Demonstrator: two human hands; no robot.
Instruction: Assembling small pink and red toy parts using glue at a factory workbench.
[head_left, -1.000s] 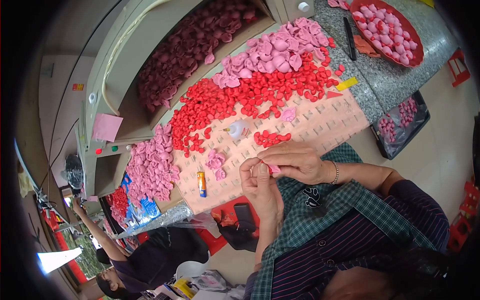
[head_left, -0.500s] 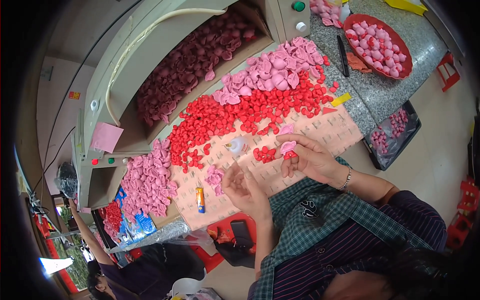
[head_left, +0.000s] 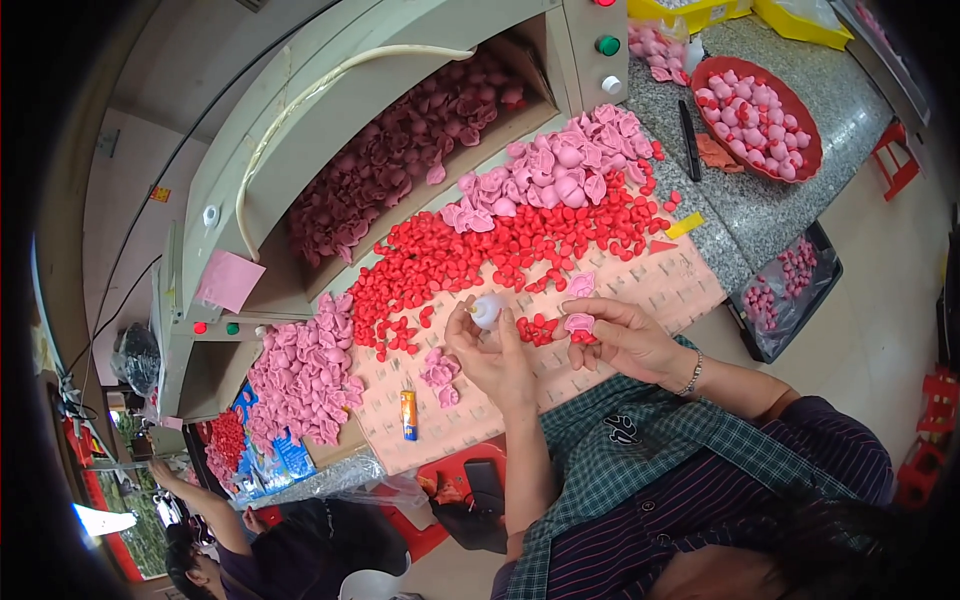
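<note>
Left hand [head_left: 492, 352] pinching a small white glue bottle [head_left: 487, 309] upright, fingers wrapped round it above the pink work mat [head_left: 650, 290]. Right hand [head_left: 625, 335] just beside, fingertips closed on a pink petal piece [head_left: 579, 323]. Small red pieces [head_left: 500, 250] heaped right behind, pale pink petals [head_left: 560, 175] beyond. Orange tube [head_left: 408, 414] lying near the mat's front edge.

workshop | petal heaps [head_left: 520, 245] on worktable [head_left: 640, 290] | drying machine [head_left: 380, 130] | co-worker [head_left: 260, 550]
</note>
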